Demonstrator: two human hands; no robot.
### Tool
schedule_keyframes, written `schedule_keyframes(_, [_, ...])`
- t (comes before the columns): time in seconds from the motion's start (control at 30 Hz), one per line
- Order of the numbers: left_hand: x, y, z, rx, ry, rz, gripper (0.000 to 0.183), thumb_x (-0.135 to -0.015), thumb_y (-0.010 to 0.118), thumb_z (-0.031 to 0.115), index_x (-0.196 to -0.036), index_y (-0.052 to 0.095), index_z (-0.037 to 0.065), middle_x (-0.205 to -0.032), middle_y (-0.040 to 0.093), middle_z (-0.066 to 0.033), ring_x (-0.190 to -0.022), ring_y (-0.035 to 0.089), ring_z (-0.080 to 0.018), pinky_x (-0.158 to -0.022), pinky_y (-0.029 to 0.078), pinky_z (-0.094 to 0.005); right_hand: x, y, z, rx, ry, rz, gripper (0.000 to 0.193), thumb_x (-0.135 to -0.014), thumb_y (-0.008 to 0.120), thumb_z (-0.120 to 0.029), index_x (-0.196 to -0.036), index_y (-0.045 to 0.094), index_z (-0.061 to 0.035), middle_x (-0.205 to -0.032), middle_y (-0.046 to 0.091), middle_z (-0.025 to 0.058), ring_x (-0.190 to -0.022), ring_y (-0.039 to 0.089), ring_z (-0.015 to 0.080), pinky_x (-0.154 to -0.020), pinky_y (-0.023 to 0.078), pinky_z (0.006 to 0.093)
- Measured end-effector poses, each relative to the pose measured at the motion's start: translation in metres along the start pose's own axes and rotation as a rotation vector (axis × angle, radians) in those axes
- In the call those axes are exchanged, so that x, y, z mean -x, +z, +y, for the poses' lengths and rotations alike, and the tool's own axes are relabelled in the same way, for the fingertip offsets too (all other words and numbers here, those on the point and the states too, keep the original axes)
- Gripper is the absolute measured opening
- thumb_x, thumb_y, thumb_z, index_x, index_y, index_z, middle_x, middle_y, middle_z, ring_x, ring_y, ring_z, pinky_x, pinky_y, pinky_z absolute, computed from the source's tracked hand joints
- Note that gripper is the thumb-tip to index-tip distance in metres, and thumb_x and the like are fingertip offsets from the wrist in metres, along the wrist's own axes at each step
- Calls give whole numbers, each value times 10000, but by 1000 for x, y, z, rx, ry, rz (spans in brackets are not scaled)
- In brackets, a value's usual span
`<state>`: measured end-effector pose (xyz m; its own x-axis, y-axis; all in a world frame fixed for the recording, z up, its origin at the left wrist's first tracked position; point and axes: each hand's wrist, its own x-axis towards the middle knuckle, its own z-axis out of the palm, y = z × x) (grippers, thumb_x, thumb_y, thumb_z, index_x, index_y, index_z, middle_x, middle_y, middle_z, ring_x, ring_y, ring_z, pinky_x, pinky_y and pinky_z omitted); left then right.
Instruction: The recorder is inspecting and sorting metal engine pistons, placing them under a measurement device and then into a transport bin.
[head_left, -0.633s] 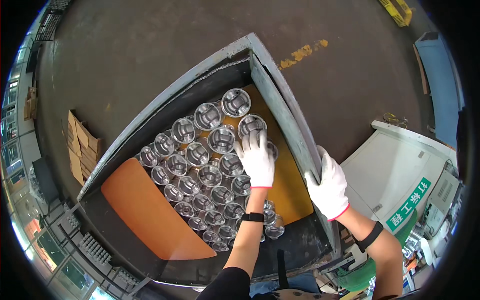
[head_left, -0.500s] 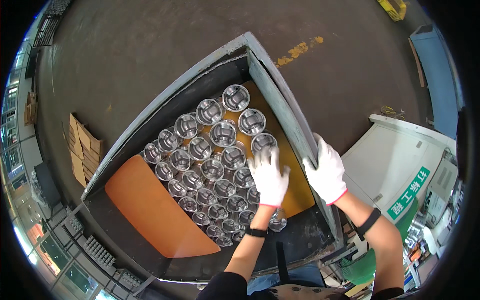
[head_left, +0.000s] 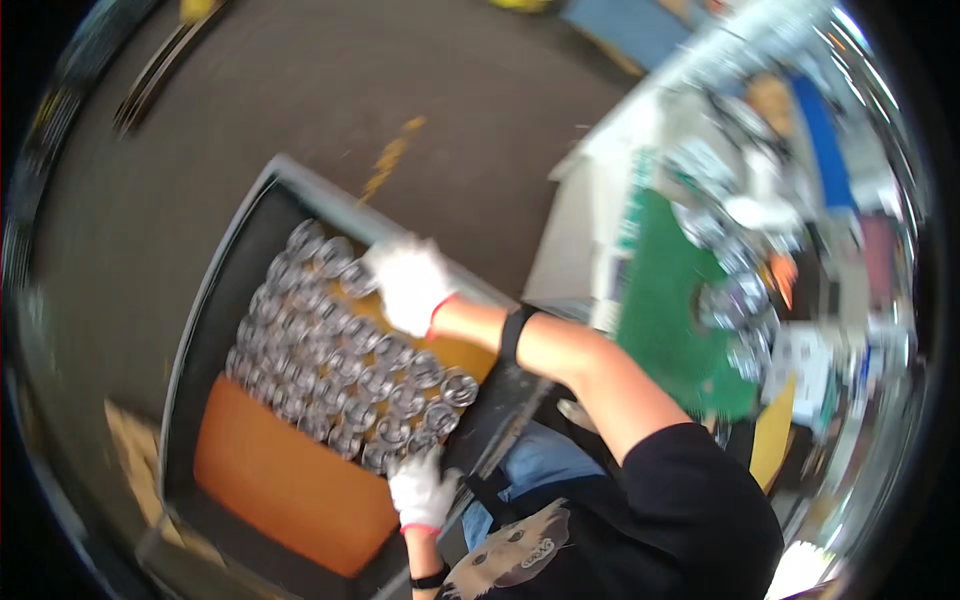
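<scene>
Rows of shiny metal pistons [head_left: 345, 365] stand in a grey-rimmed bin [head_left: 212, 255], over a yellow-brown sheet [head_left: 462, 357]. An orange-brown sheet [head_left: 285, 475] covers the bin floor beside them. At the near end of the rows, my left hand [head_left: 422, 488], in a white glove, has its fingers apart beside the last pistons, with nothing seen in it. My right hand [head_left: 410, 285], also gloved in white, is over the bin's right side, close to the far pistons. Motion smears its fingers, and whether it touches a piston or the wall cannot be made out.
A white cabinet [head_left: 570, 235] stands right of the bin. Beyond it is a green-topped bench [head_left: 665, 320] bearing shiny metal parts [head_left: 740, 295]. Flattened cardboard [head_left: 135, 445] lies left of the bin, and a blue cabinet [head_left: 630, 30] is at the far side.
The view has swung right, bringing the bench into sight. My left hand has gone from the right-hand pistons to the near end; my right hand has shifted from the rim toward the far pistons.
</scene>
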<state>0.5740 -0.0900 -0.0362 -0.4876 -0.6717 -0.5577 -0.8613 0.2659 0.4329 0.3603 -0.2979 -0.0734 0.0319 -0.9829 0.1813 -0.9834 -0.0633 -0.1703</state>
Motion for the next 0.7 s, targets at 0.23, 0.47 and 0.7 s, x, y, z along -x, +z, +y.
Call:
schedule_keyframes(0.23, [61,53,-37,-421,-207,-290,527,-757,612,569,-1133,679,207,-1104,689,-119,-1087,626,-277,-990,376,-454,245,-114,-21,-463,-287,-567,530,-794,628,-340,-1245,559,-70,-1092,617,159,-1022,601,326,-883,467,472])
schedule_keyframes(0.47, [51,52,36,-665,243,-44,434,-782,602,514,-1081,690,212,-938,704,-139,-881,675,-292,-906,422,-477,490,-156,101,-198,451,-651,335,-777,585,-312,-939,705,-45,-783,689,205,-745,686,381,-677,538,494])
schedule_keyframes(0.7, [-16,52,229,-634,674,24,362,-723,675,377,-981,692,124,-864,690,-135,-823,661,-309,-826,457,-466,587,-279,268,184,927,28,315,-753,636,-196,-1051,621,-94,-962,643,125,-895,618,315,-823,476,450])
